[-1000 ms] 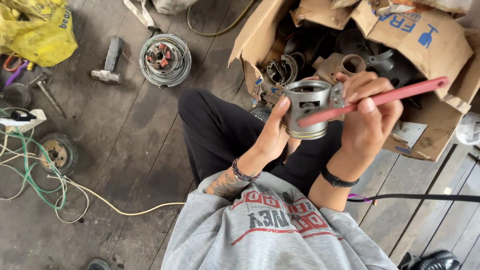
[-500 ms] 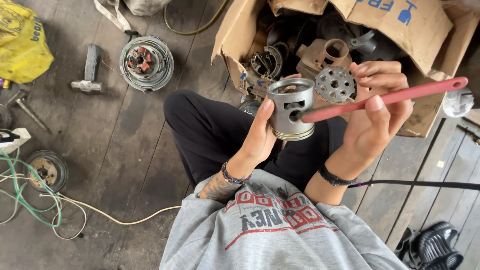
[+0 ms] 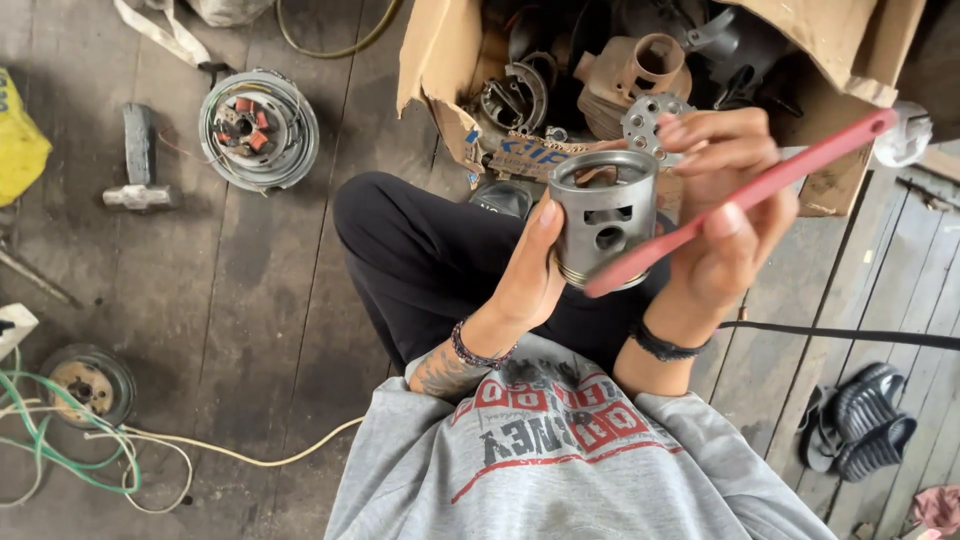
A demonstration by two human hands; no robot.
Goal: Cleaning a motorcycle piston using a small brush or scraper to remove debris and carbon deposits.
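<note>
I sit cross-legged on a wooden floor in black trousers and a grey sweatshirt. My left hand grips a grey metal piston, held open end up above my lap. My right hand holds a long red flat tool that lies slanted across the front of the piston, its lower end at the piston's bottom edge. The right fingers curl over the tool's upper side.
An open cardboard box of metal engine parts stands just beyond my knees. On the floor to the left lie a round wound stator, a hammer, a small wheel and tangled wires. Dark sandals sit at right.
The view has shifted so the hands and piston sit lower and more central. The piston stays in my left hand, the red tool still across it, with the piston turned a little.
</note>
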